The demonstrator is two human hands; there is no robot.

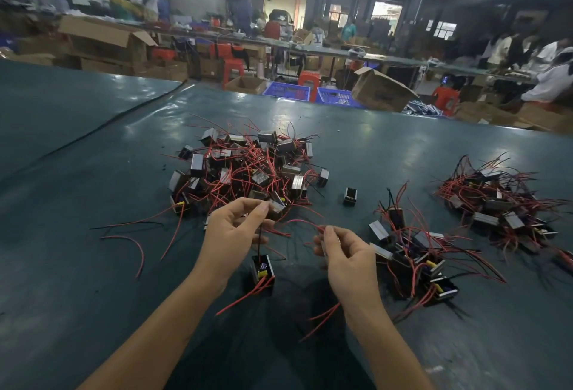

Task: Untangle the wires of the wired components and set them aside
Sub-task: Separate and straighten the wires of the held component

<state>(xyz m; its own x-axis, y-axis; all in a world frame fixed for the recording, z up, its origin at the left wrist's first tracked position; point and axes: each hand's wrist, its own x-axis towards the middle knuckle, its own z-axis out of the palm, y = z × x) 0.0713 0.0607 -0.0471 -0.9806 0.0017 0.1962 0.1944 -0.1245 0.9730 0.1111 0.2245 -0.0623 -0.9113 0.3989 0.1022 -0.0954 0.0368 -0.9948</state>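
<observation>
The left hand point(235, 228) pinches the thin dark wire point(259, 238) of a small black boxy wired component point(263, 272) hanging just below it, while the right hand point(344, 253) pinches a limp red wire point(305, 223); such light, floppy leads probably handle best gripped near the body.

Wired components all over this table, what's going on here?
A person is untangling them at a green table. Their left grip pinches a black wire running down to one component. The right grip pinches a red wire and seems to hold another part. A big tangled pile lies ahead. A near pile and a far pile sit to the right, apparently already sorted.
</observation>
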